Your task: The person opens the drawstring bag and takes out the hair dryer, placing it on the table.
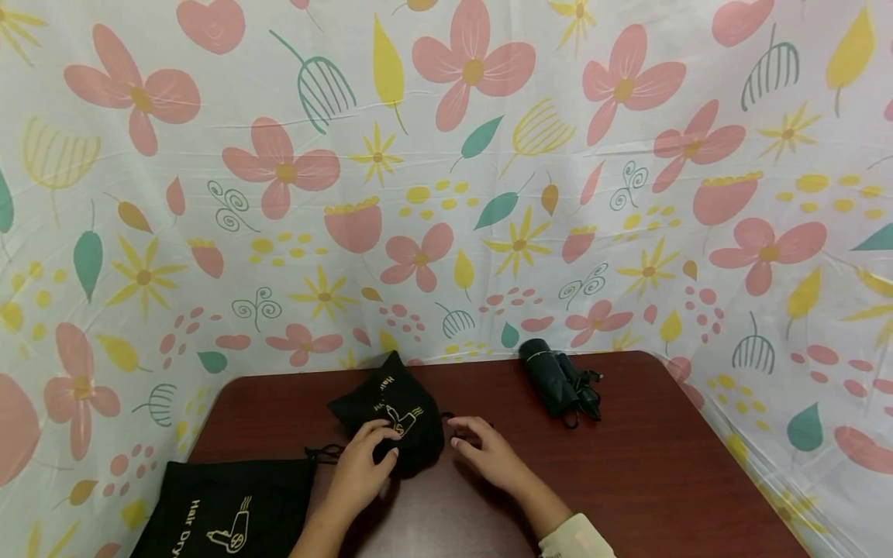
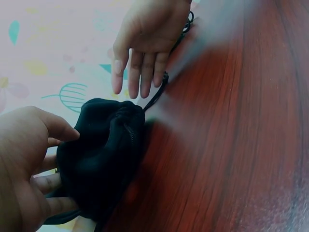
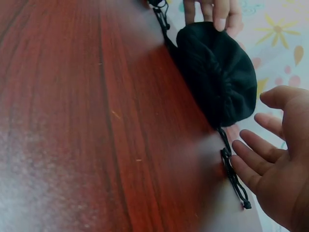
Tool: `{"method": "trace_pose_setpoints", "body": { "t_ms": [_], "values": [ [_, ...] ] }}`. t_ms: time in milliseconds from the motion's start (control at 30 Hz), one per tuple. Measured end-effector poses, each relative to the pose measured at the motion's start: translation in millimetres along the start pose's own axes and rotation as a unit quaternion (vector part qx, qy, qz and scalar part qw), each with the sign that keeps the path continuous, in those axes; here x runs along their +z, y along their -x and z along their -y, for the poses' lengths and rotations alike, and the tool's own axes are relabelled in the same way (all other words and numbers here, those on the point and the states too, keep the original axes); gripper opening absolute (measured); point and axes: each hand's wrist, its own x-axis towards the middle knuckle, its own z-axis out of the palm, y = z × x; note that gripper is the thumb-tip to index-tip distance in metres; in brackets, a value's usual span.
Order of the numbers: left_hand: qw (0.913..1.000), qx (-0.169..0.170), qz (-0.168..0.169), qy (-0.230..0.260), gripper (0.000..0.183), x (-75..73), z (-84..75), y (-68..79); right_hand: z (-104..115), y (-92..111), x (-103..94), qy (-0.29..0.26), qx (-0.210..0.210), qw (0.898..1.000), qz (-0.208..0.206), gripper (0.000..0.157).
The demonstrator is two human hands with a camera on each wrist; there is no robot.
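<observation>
A bulging black drawstring pouch (image 1: 412,434) with a gold hair-dryer print sits on the table, its gathered mouth (image 3: 219,72) facing the person. My left hand (image 1: 363,461) rests on its left side with fingers spread over the printed face. In the left wrist view, the thumb touches the cloth and the fingertips are hidden behind the pouch. Just right of the pouch, my right hand (image 1: 491,457) is held with loosely bent fingers and nothing in them. A knotted cord (image 3: 234,179) trails from the pouch beside those fingers.
At the left front corner lies a flat black drawstring bag (image 1: 265,519) with a similar gold print. A folded dark hair dryer (image 1: 547,380) with its bundled cord lies at the back right. Floral cloth (image 1: 446,194) hangs behind the reddish-brown table (image 1: 663,465).
</observation>
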Motion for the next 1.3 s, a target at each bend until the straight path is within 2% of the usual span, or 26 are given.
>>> {"method": "trace_pose_setpoints", "body": {
  "t_ms": [300,567,667,800,967,1067,1133,1200,1300],
  "values": [
    [0.9997,0.02,0.014,0.001,0.018,4.1,-0.9,-1.3,-31.1,-6.7,11.0,0.018,0.003,1.0,0.01,0.029],
    [0.9986,0.014,0.044,0.024,0.022,2.2,2.0,-5.5,-33.2,-6.4,18.7,0.023,-0.006,1.0,0.014,0.021],
    [0.9982,0.016,0.044,0.036,0.023,0.6,2.8,-4.8,-33.1,-5.5,21.0,0.029,-0.009,0.999,0.013,0.021],
    [0.9989,0.03,0.014,0.034,0.025,2.9,1.8,-0.5,-33.6,-4.3,22.1,0.034,-0.012,0.999,0.008,0.022],
    [0.9963,0.05,-0.062,0.031,0.032,7.5,-0.3,11.1,-34.3,-4.1,22.9,0.039,-0.023,0.999,0.005,0.022],
    [0.9931,0.046,-0.099,0.044,0.027,9.0,-1.0,19.0,-34.2,-3.1,23.3,0.04,-0.025,0.999,0.005,0.022],
    [0.9922,0.035,-0.106,0.056,0.021,10.0,-1.1,23.4,-34.4,-2.3,23.7,0.044,-0.026,0.999,0.005,0.022],
    [0.9941,0.027,-0.091,0.052,0.017,12.0,0.3,26.4,-34.9,-1.5,24.3,0.05,-0.026,0.998,0.004,0.022],
    [0.9981,0.03,-0.04,0.035,0.016,16.8,4.5,28.7,-35.6,-0.9,25.3,0.063,-0.028,0.998,-0.001,0.023]
  ]
}}
